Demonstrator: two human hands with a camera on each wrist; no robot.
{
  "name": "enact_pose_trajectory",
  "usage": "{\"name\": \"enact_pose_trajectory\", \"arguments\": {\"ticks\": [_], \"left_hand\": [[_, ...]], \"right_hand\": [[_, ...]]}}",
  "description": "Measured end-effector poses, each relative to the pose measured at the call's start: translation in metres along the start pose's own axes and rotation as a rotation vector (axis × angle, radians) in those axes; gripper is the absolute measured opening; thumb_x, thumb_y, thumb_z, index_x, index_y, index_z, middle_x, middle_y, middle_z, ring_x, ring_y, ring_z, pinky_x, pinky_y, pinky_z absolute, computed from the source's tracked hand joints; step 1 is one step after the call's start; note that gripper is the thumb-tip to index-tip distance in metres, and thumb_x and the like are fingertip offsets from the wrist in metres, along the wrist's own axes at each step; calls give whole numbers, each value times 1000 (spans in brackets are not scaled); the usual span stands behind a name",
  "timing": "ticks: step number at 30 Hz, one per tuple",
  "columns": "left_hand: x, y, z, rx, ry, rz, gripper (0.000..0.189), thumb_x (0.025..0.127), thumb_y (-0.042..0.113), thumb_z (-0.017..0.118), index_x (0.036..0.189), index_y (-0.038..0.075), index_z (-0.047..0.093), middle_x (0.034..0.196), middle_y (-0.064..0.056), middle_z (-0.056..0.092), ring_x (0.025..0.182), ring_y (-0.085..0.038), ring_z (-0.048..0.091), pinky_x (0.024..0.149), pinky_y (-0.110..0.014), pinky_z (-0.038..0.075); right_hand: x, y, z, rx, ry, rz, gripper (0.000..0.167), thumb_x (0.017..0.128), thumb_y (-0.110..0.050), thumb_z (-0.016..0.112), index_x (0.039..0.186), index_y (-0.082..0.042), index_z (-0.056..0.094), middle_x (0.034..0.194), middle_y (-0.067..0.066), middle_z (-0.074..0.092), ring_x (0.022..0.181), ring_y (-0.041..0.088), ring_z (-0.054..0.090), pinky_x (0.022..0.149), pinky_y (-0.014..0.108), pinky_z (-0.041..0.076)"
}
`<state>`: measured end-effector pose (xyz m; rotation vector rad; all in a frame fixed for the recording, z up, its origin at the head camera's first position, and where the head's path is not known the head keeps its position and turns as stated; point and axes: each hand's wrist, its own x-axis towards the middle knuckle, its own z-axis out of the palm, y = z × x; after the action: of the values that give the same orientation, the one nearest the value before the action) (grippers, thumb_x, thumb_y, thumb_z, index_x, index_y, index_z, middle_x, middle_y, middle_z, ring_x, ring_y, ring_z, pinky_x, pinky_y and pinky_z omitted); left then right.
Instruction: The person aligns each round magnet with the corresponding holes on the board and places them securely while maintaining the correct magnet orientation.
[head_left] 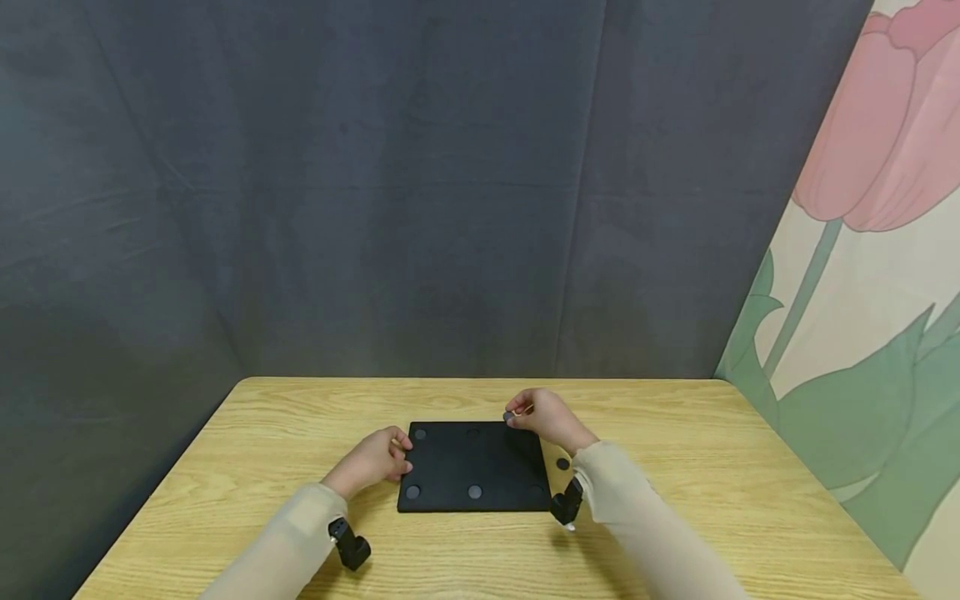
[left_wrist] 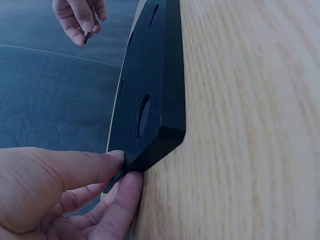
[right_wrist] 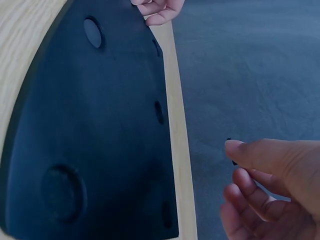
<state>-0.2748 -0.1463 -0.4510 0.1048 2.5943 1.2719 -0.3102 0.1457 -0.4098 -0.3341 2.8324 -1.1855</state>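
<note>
A flat black rectangular board (head_left: 480, 462) with round recesses lies on the table, and grey discs sit in some of them, one at the front middle (head_left: 475, 492). My left hand (head_left: 377, 457) pinches the board's left edge; in the left wrist view its thumb (left_wrist: 95, 165) lies on the upper face and a finger against the side. Above the board's far right corner, my right hand (head_left: 551, 419) pinches a small dark disc (head_left: 508, 416) between thumb and fingers. The right wrist view shows that disc edge-on (right_wrist: 232, 156), mostly covered by the thumb. An uncovered recess (right_wrist: 64, 192) shows there too.
Another dark disc (head_left: 562, 463) lies on the wooden table (head_left: 300, 433) just right of the board, close to my right wrist. A dark grey curtain (head_left: 420, 208) hangs behind the table, and a wall with painted tulips (head_left: 862, 333) rises at the right.
</note>
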Motion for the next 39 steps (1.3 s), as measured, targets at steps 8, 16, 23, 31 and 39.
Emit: {"name": "enact_pose_trajectory", "arguments": {"ticks": [8, 16, 23, 31, 39], "left_hand": [[0, 0, 0, -13, 0, -16, 24, 85, -5, 67, 105, 1, 54, 82, -10, 53, 67, -19, 57, 63, -31, 51], [0, 0, 1, -5, 0, -21, 24, 86, -5, 67, 105, 1, 54, 82, -10, 53, 67, -19, 57, 63, -31, 52], [-1, -1, 0, -16, -4, -15, 23, 86, -4, 67, 105, 1, 55, 82, -10, 53, 67, -19, 57, 63, -31, 52], [2, -2, 0, -5, -6, -12, 23, 86, -3, 67, 105, 2, 55, 81, -9, 53, 67, -19, 57, 63, -31, 52], [4, -1, 1, -2, -9, -22, 23, 87, -3, 67, 106, 2, 55, 83, -10, 53, 68, -19, 59, 64, -31, 53]], "right_hand": [[8, -7, 11, 7, -1, -5, 12, 84, -8, 74, 94, -6, 69, 89, 3, 64, 81, 16, 57, 73, 29, 50], [12, -11, 19, 29, -8, -53, 12, 83, -7, 74, 93, -5, 70, 89, 4, 65, 81, 17, 58, 74, 30, 51], [15, -9, 27, 47, -15, -85, 12, 82, -5, 74, 93, -2, 69, 87, 5, 65, 80, 16, 58, 72, 29, 50], [21, -12, 37, 70, -33, -72, 12, 82, -5, 75, 92, -2, 70, 84, 3, 64, 77, 14, 56, 68, 24, 47], [27, -7, 47, 86, -41, -65, 13, 79, -2, 75, 90, -1, 69, 79, 2, 61, 72, 11, 52, 64, 22, 43]]}}
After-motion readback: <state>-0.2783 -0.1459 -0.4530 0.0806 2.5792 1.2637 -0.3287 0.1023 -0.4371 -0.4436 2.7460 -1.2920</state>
